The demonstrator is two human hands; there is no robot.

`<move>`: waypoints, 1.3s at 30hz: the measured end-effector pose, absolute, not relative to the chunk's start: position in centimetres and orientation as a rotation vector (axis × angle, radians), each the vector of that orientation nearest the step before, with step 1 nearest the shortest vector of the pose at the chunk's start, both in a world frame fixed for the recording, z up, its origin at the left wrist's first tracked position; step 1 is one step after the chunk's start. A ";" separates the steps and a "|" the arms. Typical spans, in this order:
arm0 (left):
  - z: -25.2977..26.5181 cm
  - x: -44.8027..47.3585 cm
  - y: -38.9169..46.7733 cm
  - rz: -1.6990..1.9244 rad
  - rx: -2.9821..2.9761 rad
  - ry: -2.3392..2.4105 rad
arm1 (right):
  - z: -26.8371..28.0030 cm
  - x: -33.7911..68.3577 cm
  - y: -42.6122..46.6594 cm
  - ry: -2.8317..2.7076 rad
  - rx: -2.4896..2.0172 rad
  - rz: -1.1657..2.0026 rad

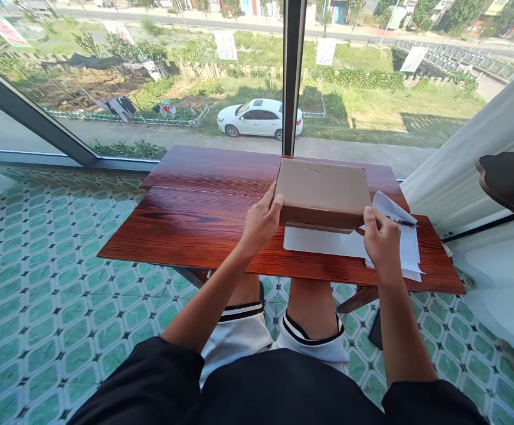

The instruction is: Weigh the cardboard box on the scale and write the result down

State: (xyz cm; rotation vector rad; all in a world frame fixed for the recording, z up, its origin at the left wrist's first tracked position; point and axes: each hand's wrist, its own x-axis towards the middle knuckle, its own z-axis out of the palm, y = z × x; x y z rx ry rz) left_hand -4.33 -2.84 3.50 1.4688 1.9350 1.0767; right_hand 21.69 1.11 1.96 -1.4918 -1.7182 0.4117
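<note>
Cardboard box (pixel 323 192) sits between your two hands, lifted at its near edge above a flat white sheet (pixel 318 242) that lies on the counter (pixel 186 224). Your left hand (pixel 261 224) grips the box's left near corner — thumb on top, fingers curled underneath, clamped on the cardboard. Your right hand (pixel 383 239) holds the right near corner the same way, its thumb pressed against the box's edge and the rest of the fingers folded below, out of sight. The box is shut, plain brown, and tilts slightly toward you. Just beside your right hand, touching the white sheet's right end, lies a loose stack of printed papers (pixel 405 242) with a pen (pixel 400 221) resting across them. The counter is dark red wood, set against a tall window — a white car (pixel 259 118) is parked on the road outside. Your knees show under the counter, over green patterned floor tiles (pixel 62 283).
</note>
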 end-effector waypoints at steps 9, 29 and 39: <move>3.6 -7.8 -5.0 1.184 1.431 1.958 | 2.2 18.2 0.1 -1.713 -1.408 0.664; 2.8 -14.4 -9.0 1.284 1.283 2.137 | 1.8 11.0 -1.4 -1.779 -1.255 0.906; 2.1 -16.8 -10.0 1.181 1.190 2.310 | 1.0 7.9 -1.9 -1.832 -1.222 0.956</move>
